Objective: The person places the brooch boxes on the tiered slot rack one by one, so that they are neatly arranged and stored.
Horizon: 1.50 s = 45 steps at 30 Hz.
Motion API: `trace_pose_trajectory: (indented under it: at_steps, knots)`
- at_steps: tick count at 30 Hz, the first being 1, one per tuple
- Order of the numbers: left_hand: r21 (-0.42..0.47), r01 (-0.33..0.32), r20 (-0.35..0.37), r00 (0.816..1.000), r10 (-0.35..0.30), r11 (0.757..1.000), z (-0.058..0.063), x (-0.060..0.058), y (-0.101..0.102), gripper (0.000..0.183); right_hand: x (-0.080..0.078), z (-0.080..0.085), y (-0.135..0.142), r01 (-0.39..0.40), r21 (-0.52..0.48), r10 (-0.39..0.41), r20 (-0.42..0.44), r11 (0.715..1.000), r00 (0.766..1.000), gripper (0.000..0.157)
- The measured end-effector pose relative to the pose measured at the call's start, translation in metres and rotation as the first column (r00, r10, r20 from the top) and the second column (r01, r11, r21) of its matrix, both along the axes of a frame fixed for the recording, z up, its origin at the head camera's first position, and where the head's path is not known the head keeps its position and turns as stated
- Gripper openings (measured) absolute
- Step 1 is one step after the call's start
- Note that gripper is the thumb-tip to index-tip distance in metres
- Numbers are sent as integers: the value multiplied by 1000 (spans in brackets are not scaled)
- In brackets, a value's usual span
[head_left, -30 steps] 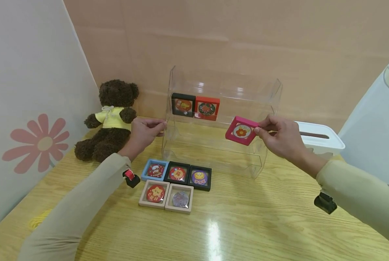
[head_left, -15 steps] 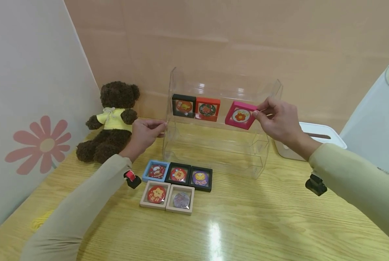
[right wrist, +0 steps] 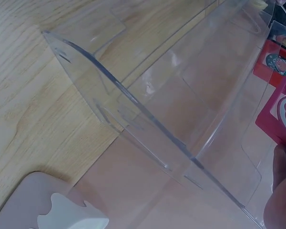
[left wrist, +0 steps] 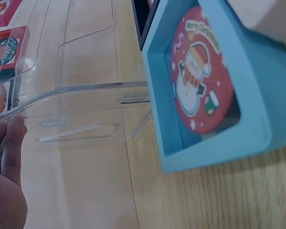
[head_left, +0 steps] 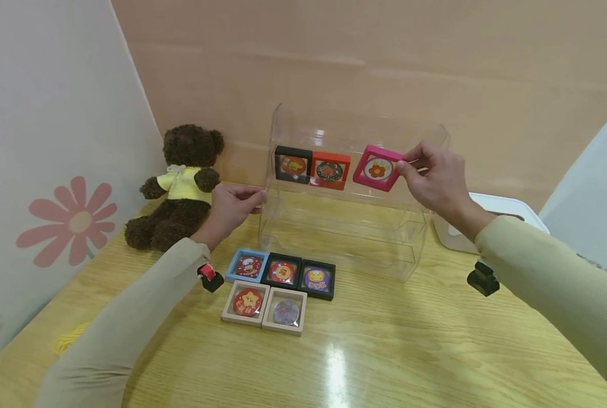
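A clear acrylic display rack [head_left: 344, 224] stands on the table, with a black display frame [head_left: 292, 164] and a red display frame [head_left: 330, 170] side by side on its upper tier. My left hand [head_left: 234, 207] pinches the rack's left side edge between thumb and fingers. By its right edge, my right hand [head_left: 436, 178] holds a pink display frame [head_left: 377, 168] with a flower badge. That frame is slightly tilted, at the upper tier, with a gap between it and the red one. In the right wrist view the pink frame [right wrist: 276, 114] is partly cut off.
In front of the rack lie a blue frame [head_left: 247, 265], two black frames [head_left: 317, 279] and two beige frames [head_left: 285, 311]. A brown teddy bear [head_left: 183, 184] sits at left, and a white-topped tissue box [head_left: 512, 207] behind the right arm. Yellow string [head_left: 69, 338] lies at far left.
My right hand has raised the pink frame from in front of the rack up to the upper tier. The left hand keeps its hold on the rack's edge.
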<state>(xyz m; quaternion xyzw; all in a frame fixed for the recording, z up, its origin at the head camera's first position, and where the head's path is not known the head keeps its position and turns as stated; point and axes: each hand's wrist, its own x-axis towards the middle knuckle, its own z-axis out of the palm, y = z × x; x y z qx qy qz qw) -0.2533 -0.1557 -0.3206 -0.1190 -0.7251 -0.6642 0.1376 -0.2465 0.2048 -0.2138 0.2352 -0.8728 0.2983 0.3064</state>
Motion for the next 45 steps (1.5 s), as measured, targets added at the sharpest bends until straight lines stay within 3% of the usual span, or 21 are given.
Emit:
trace_pose_trajectory:
  at_steps: [9, 24, 37, 45]
  knots:
    - [-7, -3, -10, 1000, 3, 1000, 0, 0, 1, 24, -9, -2, 0, 4, -55, -4, 6, 998, 1000, 12]
    - [-4, -13, -15, 1000, 13, 1000, 0, 2, 4, 22, -16, -12, -2, 7, -44, -5, 39, 999, 999, 12]
    - [-17, -15, -21, 1000, 15, 1000, 0, 2, 4, 22, -17, -19, -2, -37, -23, 38, 36, 999, 999, 9]
    - [-13, -15, -15, 1000, 15, 1000, 0, 4, 3, 23, -18, -18, -1, -56, 44, 54, 44, 997, 998, 7]
